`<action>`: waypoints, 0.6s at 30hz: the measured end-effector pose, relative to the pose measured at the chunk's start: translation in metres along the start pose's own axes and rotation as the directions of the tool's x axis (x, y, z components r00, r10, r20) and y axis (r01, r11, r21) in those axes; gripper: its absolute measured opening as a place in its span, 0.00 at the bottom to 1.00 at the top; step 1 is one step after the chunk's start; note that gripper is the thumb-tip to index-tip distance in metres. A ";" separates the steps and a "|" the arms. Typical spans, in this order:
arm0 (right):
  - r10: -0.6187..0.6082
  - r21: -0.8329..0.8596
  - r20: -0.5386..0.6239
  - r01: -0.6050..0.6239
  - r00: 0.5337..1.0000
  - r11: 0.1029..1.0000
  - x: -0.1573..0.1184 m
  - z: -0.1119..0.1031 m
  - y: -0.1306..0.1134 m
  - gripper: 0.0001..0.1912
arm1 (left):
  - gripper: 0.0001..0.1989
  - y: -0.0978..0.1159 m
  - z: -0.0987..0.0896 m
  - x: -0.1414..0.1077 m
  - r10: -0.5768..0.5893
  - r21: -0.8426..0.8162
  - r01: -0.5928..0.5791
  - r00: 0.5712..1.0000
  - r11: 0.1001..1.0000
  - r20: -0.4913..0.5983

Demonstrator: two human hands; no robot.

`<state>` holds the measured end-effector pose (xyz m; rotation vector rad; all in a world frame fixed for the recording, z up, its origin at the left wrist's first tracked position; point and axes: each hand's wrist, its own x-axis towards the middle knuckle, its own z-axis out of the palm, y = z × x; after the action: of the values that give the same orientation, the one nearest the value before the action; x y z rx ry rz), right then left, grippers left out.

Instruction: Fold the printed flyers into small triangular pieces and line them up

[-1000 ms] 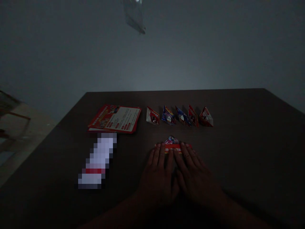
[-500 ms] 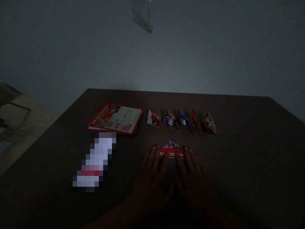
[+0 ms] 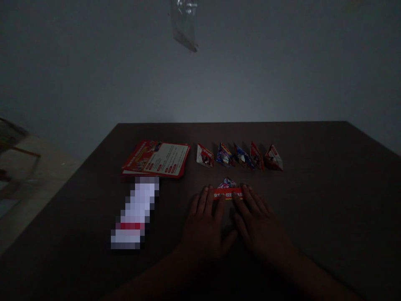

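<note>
A folded paper strip (image 3: 229, 193), red with white lettering, lies flat on the dark table (image 3: 313, 188). A patterned, rounded peak of the same paper (image 3: 227, 183) sticks out at its far side. My left hand (image 3: 203, 228) is palm down, its fingertips on the left end of the strip. My right hand (image 3: 261, 225) lies likewise at the right end. The fingers of both hands are stretched out and press on the paper without gripping it. Beyond them stands a row of several folded paper pieces (image 3: 224, 155), red, white and blue.
A stack of printed red and white sheets (image 3: 166, 161) lies at the back left. Nearer me is an oblong whitish thing (image 3: 138, 209), pixelated beyond recognition. A pale wall (image 3: 250, 75) rises behind the table, with a clear plastic bag (image 3: 184, 25) hanging against it.
The view has tilted and shifted slightly. Both hands and the folded paper strip appear a little closer to the row of folded pieces. The fingers still lie flat on the strip.
</note>
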<state>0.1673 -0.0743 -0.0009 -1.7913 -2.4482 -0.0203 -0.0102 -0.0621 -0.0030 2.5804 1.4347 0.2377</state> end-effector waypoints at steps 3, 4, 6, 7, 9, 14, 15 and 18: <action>0.003 0.014 0.021 -0.003 1.000 1.000 0.001 -0.002 0.001 0.24 | 0.38 0.005 0.001 0.003 -0.022 0.017 0.022 1.000 1.000 -0.003; 0.004 0.020 0.028 -0.005 1.000 1.000 0.000 -0.002 0.002 0.25 | 0.38 0.007 0.001 0.004 -0.030 0.025 0.030 1.000 0.999 -0.003; 0.002 0.035 0.041 -0.004 0.999 0.999 0.000 -0.003 0.004 0.25 | 0.37 0.011 0.001 0.006 -0.042 0.047 0.042 0.999 0.998 -0.001; 0.002 0.043 0.044 -0.004 0.999 0.999 0.000 -0.004 0.005 0.25 | 0.37 0.013 0.000 0.006 -0.045 0.060 0.045 0.999 0.997 0.000; 0.003 0.059 0.042 -0.006 0.999 0.998 -0.001 -0.006 0.006 0.24 | 0.34 0.017 -0.002 0.008 -0.050 0.092 0.051 0.999 0.994 -0.005; -0.008 0.076 0.017 0.006 1.000 0.997 0.000 -0.010 0.008 0.23 | 0.24 0.024 -0.011 0.022 -0.058 0.250 0.052 0.998 0.967 0.017; -0.011 0.068 0.012 0.010 1.000 0.998 0.000 -0.010 0.008 0.22 | 0.22 0.025 -0.012 0.026 -0.042 0.286 0.033 0.999 0.958 0.024; -0.012 0.044 -0.001 0.012 1.000 0.999 0.003 -0.010 0.010 0.21 | 0.21 0.030 -0.013 0.032 -0.037 0.357 0.011 0.997 0.934 0.066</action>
<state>0.1767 -0.0688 0.0088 -1.7585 -2.4399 0.0315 0.0282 -0.0494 0.0180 2.8123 1.6108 -0.1328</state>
